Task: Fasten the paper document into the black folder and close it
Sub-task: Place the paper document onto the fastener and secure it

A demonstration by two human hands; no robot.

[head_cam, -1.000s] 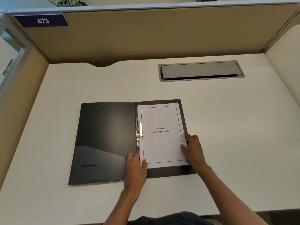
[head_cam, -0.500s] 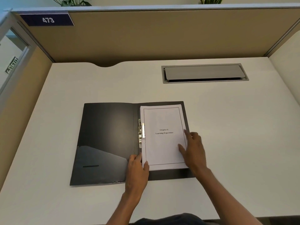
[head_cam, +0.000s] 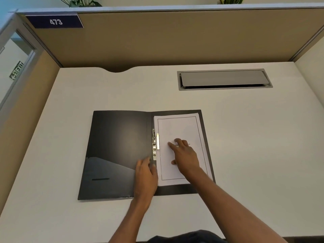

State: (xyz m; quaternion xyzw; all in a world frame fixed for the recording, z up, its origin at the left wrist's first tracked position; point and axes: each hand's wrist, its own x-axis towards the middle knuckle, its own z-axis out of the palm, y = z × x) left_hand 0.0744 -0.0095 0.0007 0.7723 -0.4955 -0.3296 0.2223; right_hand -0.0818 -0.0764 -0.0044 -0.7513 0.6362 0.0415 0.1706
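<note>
The black folder (head_cam: 119, 149) lies open and flat on the white desk. A white paper document (head_cam: 177, 128) rests on its right half, its left edge beside the raised metal clip (head_cam: 155, 145) at the spine. My right hand (head_cam: 184, 156) lies flat on the middle of the page, fingers spread and pointing toward the clip, covering the printed title. My left hand (head_cam: 146, 174) rests on the folder's spine just below the clip, fingertips touching the paper's lower left edge. Neither hand grips anything.
A grey cable hatch (head_cam: 224, 79) is set into the desk (head_cam: 254, 146) at the back right. Tan partition walls (head_cam: 175, 37) enclose the desk at the back and both sides. A blue plate (head_cam: 55, 21) reads 473.
My right hand slid from the paper's right edge to the middle of the page. My left hand moved up along the spine toward the clip.
</note>
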